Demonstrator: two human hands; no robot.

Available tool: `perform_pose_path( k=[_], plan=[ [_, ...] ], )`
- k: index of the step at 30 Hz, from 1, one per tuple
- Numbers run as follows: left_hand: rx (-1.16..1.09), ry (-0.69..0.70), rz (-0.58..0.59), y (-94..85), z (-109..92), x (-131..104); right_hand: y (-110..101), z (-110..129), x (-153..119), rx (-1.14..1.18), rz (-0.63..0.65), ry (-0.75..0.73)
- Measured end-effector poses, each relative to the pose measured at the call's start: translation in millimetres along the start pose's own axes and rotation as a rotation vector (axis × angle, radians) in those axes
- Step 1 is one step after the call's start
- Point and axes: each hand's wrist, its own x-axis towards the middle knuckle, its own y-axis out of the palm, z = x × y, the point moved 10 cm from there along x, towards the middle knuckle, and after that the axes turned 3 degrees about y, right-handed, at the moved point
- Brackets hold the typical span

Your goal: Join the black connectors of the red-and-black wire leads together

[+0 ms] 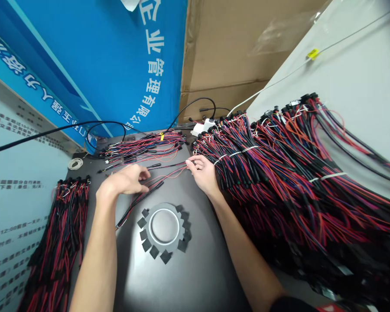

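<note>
Across the right half of the frame lies the great heap of red, black and blue wire harnesses (295, 173), tied here and there with white bands and spilling toward the lower right. Under my arms is the dark bench (198, 277), with a grey ring edged in black tape squares (164, 227) at centre. At the lower left a second bundle of red and black harnesses (60, 242) runs down along the bench edge. A smaller loose pile of harnesses (143, 149) sits at upper centre, just beyond my fingers.

My right hand (203, 171) rests at the near edge of the great heap, its grip narrow, thumb and forefinger pinched on a thin red wire (169, 172) that trails left across the bench. My left hand (126, 180) lies palm down, fingers loosely curled over a black-sleeved lead (139, 201) that slants toward the lower left; I cannot tell whether that grip actually clasps it. A small white coil (75, 164) lies at the bench's upper left corner.
</note>
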Motion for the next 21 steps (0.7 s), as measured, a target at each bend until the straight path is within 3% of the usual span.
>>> perform_pose_path(
  k=[4, 8, 12, 21],
  plan=[
    [-0.077, 0.227, -0.211, 2.8, -53.7, 11.0, -0.6, 1.8, -0.5, 0.029, -0.006, 0.010],
    [-0.145, 0.333, -0.310, 27.6, -85.1, 27.3, -3.3, 3.1, -0.6, 0.087, -0.026, 0.025],
    [-0.275, 0.318, -0.322, 45.2, -83.2, 40.1, -1.7, 5.9, -1.2, 0.074, 0.002, 0.037],
    [-0.594, 0.197, -0.215, 57.3, -50.9, 54.3, 11.1, 4.9, -3.2, 0.038, 0.185, 0.054]
  ],
)
